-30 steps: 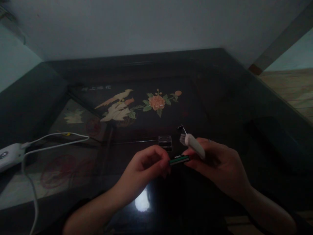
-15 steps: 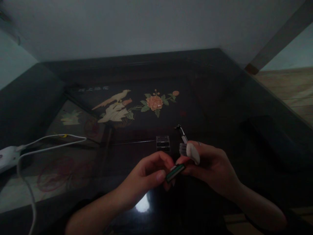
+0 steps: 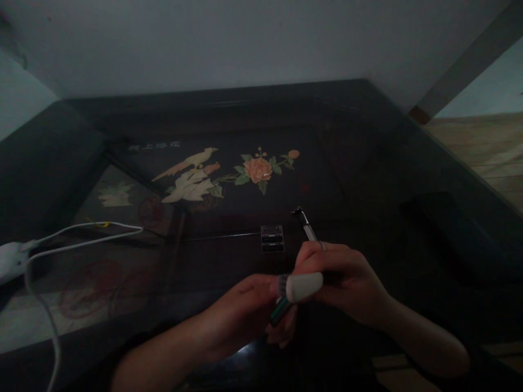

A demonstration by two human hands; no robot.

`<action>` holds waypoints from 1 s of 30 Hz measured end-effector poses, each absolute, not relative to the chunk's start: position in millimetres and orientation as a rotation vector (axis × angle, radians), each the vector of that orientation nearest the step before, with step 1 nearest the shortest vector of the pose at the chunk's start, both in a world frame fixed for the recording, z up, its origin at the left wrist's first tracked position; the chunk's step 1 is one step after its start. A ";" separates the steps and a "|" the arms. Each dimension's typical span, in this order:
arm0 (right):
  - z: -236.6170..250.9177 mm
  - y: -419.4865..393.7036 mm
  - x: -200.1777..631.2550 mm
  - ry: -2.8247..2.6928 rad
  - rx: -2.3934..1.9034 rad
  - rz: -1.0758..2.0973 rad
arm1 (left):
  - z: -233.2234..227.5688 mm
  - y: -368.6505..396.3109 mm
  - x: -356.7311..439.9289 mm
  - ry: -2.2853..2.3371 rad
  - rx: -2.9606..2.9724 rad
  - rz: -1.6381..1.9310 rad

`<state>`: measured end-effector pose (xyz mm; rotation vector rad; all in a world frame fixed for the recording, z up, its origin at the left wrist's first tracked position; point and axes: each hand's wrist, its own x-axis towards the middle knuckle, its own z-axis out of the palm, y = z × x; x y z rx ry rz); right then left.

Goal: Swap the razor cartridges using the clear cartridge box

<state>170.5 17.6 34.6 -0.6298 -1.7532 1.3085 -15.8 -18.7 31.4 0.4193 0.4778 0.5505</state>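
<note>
Low in the centre of the frame, a small green-edged razor cartridge is pinched in the left hand, right against the bristles of a white-handled brush gripped by the right hand. Judging by this, the brushing looks underway, not finished. A clear blade case and razor handle lie on the table just above. Dim light hides the cartridge's blades.

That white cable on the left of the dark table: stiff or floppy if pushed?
Probably floppy: the thin white cable lies in loose curves on the dark glossy table and droops over its near edge. Likely light, so a push would bend or drag it rather than slide it whole. The white device at its end may anchor it.
</note>
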 end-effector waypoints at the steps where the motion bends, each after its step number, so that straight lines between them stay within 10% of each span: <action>1: 34.0 17.5 170.5 -1.760 -0.626 1.306 | 31.0 -19.2 -15.3 0.470 0.415 0.555; 30: 37.8 18.4 173.3 -1.741 -0.688 1.151 | 25.3 -19.7 -18.8 0.470 0.602 0.695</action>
